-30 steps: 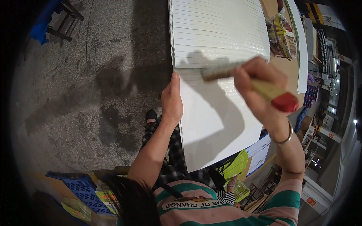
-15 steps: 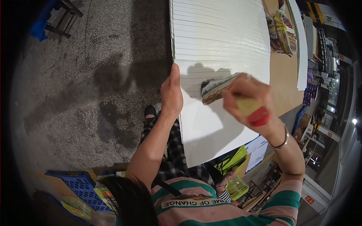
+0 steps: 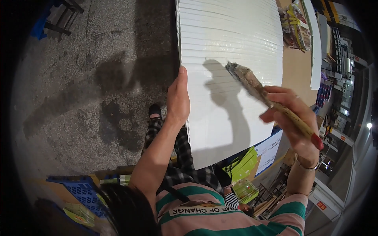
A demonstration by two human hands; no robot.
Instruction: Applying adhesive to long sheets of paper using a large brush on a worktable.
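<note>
A wide stack of overlapping white sheets (image 3: 220, 126) lies before me, its strips stepped one behind another and shiny in the far part. My left hand (image 3: 179, 98) rests along the stack's left edge, the visible fingers straight and the rest hidden. In my right hand (image 3: 293, 114) is a broad paintbrush (image 3: 252, 81), its yellowish wooden handle red at the end. The brush's dark, worn bristles point far left over the sheets, with its shadow to the left; I cannot tell whether they touch.
Tan board (image 3: 297, 74) borders the sheets on the right, with a yellow-tied, plastic-wrapped bundle (image 3: 295, 27) on it. Below are green packets (image 3: 240, 163), and a blue plastic crate (image 3: 80, 194) is at lower left. A dark-legged stool (image 3: 65, 19) stands on the speckled floor (image 3: 110, 90).
My right hand has swung right and toward me, turning the paintbrush so its bristles point farther away. My left hand stays at the stack's edge.
</note>
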